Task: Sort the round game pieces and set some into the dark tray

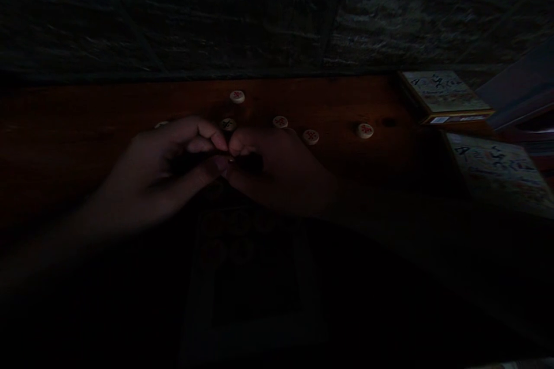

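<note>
The scene is very dark. My left hand (162,164) and my right hand (277,170) meet at their fingertips above the wooden table (86,121). Both are closed in a pinch, thumbs against forefingers. A tiny light spot shows between the fingertips, but what they hold is hidden. Just behind them lies a round Chinese chess piece (228,124) with a black character. Below the hands, an open box (199,300) is dimly visible, with several round pieces in its far part.
Red-marked Chinese chess pieces lie about: one at the back (237,96), others to the right (280,121), (310,136) and a farther one (365,130). Another piece (161,124) is partly behind my left hand. Two printed boxes (448,92), (502,170) stand right; a stone-like wall (259,23) rises behind.
</note>
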A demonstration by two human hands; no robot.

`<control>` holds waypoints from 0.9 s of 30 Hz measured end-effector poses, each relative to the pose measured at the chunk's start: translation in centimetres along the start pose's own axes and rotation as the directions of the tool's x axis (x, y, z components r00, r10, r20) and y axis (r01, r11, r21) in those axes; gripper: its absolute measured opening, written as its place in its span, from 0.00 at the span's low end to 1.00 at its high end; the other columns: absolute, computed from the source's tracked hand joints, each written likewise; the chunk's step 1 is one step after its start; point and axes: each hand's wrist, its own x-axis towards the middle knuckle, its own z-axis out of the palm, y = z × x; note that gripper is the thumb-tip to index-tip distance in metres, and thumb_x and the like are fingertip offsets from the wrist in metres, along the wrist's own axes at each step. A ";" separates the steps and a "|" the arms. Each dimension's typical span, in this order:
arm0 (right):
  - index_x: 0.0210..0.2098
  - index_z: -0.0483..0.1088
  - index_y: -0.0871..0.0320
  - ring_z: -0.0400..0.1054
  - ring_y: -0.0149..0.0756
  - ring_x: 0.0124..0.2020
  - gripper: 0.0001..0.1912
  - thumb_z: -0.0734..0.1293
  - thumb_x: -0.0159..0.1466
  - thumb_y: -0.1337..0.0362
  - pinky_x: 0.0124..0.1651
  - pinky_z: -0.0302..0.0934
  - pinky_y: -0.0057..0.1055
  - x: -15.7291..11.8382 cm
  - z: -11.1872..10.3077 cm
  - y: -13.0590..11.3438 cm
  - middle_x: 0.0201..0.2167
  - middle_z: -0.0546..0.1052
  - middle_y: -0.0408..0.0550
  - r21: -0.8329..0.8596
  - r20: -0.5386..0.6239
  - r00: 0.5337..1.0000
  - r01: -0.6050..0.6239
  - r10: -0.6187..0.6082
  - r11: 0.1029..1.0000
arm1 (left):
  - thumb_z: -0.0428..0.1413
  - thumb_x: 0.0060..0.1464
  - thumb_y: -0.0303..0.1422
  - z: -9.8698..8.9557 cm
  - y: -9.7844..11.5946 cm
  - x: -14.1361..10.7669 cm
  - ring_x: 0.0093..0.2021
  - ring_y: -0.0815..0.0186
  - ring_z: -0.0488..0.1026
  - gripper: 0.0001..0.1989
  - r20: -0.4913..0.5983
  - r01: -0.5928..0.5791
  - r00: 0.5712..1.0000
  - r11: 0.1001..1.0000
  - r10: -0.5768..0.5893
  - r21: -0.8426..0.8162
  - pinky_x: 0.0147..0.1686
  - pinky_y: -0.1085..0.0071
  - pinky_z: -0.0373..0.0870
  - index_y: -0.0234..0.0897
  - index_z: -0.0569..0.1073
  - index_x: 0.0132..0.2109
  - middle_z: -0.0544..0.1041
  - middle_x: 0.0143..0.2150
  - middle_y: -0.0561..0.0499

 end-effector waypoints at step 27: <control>0.32 0.65 0.57 0.68 0.31 0.36 0.09 0.68 0.68 0.66 0.39 0.56 0.31 0.0 0.0 0.1 0.32 0.72 0.41 -0.008 0.003 1.000 -0.001 0.001 1.000 | 0.59 0.62 0.31 0.1 0.1 0.0 0.35 0.68 0.79 0.03 -0.014 0.019 1.000 1.000 -0.020 -0.020 0.34 0.75 0.73 0.40 0.75 0.43 0.82 0.37 0.54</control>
